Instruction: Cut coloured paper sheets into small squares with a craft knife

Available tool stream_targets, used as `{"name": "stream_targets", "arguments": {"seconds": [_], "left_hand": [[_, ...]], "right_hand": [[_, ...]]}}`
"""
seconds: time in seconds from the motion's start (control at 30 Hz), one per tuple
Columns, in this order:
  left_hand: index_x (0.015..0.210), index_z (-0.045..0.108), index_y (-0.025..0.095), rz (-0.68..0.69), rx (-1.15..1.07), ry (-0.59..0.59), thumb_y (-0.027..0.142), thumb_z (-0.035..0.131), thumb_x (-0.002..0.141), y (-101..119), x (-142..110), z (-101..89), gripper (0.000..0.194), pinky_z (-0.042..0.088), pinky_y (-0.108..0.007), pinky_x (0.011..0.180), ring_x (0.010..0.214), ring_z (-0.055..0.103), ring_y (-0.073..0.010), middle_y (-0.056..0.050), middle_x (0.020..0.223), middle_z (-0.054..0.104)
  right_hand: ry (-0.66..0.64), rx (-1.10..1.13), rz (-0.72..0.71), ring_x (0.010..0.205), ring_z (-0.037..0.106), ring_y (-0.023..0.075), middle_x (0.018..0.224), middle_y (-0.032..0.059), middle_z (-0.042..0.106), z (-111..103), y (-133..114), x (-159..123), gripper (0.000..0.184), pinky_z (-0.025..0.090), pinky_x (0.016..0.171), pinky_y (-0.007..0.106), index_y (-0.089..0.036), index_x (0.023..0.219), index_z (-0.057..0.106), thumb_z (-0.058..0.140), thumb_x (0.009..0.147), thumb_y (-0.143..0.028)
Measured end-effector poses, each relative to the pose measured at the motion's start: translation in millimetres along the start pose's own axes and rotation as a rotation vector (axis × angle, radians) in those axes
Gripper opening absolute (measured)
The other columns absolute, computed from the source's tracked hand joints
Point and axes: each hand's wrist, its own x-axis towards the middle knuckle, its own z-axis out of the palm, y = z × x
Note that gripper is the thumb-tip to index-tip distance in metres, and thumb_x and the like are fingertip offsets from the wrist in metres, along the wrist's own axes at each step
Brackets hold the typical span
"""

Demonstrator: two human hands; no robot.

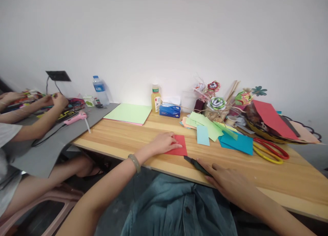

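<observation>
My left hand [165,143] lies flat on a small piece of red paper [182,143] near the table's front edge, its fingers stretched over the paper. My right hand [222,176] is closed around a dark utility knife [196,164]. The knife's tip is at the paper's lower right corner; whether it touches the paper, I cannot tell. Just beyond the red paper lies a light blue paper strip [203,135], beside loose green paper pieces [207,124] and teal sheets [238,142].
A stack of light green sheets [129,113], a juice bottle [155,101] and a blue tissue pack [169,110] stand toward the wall. Paper flowers [216,103] and red and yellow rings [271,150] are at right. At left, a co-worker's hands [60,101] are near a pink glue gun [76,117].
</observation>
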Motion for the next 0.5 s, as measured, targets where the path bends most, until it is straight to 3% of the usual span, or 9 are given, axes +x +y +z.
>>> {"name": "stream_targets", "arguments": {"seconds": [0.07,0.2,0.3,0.5], "left_hand": [[0.097,0.067,0.018,0.022,0.013,0.009,0.044,0.033,0.094,3.3,6.4,0.9,0.043,0.040,-0.033,0.089,0.101,0.055,-0.0228,-0.009,0.100,0.061],[0.125,0.050,0.015,0.066,0.008,-0.014,0.033,0.035,0.095,7.1,14.4,10.6,0.038,0.027,-0.033,0.105,0.127,0.037,-0.0214,-0.011,0.134,0.047],[0.137,0.035,0.016,0.082,-0.016,-0.081,0.034,0.026,0.097,4.4,14.1,20.9,0.045,0.024,-0.034,0.107,0.133,0.029,-0.0182,-0.008,0.145,0.035],[0.143,0.021,0.021,0.063,-0.057,-0.147,0.045,0.014,0.097,-3.6,11.5,31.2,0.053,0.017,-0.037,0.110,0.138,0.017,-0.0166,-0.003,0.151,0.020]], "right_hand": [[0.018,-0.010,-0.001,0.076,0.066,0.0253,0.098,0.0100,0.067,2.0,-5.7,-1.1,0.052,0.045,0.060,0.033,-0.027,0.144,0.024,0.032,0.093,-0.034],[0.043,-0.013,-0.014,0.078,0.066,0.0256,0.098,0.0122,0.067,3.0,-18.1,-2.3,0.051,0.046,0.061,0.033,-0.018,0.142,0.027,0.031,0.093,-0.029],[0.011,-0.091,0.023,0.076,0.066,0.0285,0.094,0.0135,0.068,0.0,-28.9,-1.4,0.052,0.046,0.058,0.035,-0.015,0.143,0.026,0.032,0.093,-0.029],[-0.006,-0.153,0.072,0.075,0.067,0.0283,0.090,0.0141,0.068,-5.6,-44.4,1.7,0.050,0.048,0.057,0.035,-0.012,0.141,0.029,0.033,0.093,-0.028]]}}
